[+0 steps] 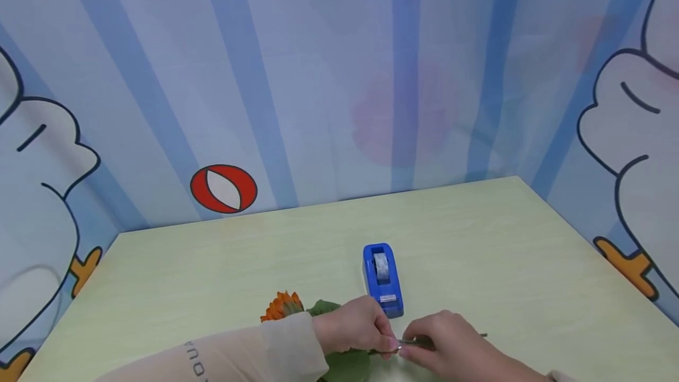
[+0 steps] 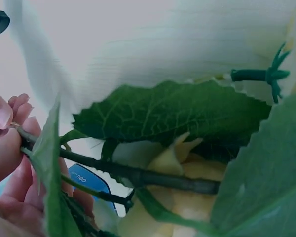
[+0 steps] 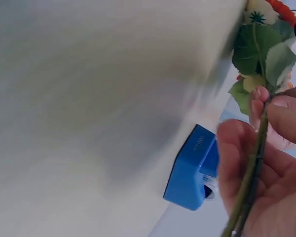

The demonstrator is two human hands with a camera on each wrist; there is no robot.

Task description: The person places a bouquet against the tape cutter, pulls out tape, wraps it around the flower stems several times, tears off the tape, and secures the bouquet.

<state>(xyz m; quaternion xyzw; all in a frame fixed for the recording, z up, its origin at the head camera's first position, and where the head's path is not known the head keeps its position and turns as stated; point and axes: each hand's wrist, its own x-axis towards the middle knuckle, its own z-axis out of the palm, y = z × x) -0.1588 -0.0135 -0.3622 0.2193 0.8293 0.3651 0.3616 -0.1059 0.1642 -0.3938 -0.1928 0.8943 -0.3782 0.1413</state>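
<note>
Artificial flowers with long green-brown stems lie between the two hands. An orange flower (image 1: 283, 305) and green leaves (image 1: 347, 366) show around the left sleeve in the head view. My left hand (image 1: 366, 328) pinches the stems just below the leaves. My right hand (image 1: 451, 341) grips the stems close beside the left fingertips; the stem ends (image 3: 244, 202) run across its palm in the right wrist view. Large leaves (image 2: 172, 111) and pale yellow petals (image 2: 192, 173) fill much of the left wrist view. What the fingertips pinch at their meeting point is too small to tell fully.
A blue tape dispenser (image 1: 389, 287) with a roll of clear tape (image 1: 381, 266) stands on the pale table (image 1: 239, 264) just beyond the hands. A printed blue-striped backdrop (image 1: 329, 75) closes off the back and sides.
</note>
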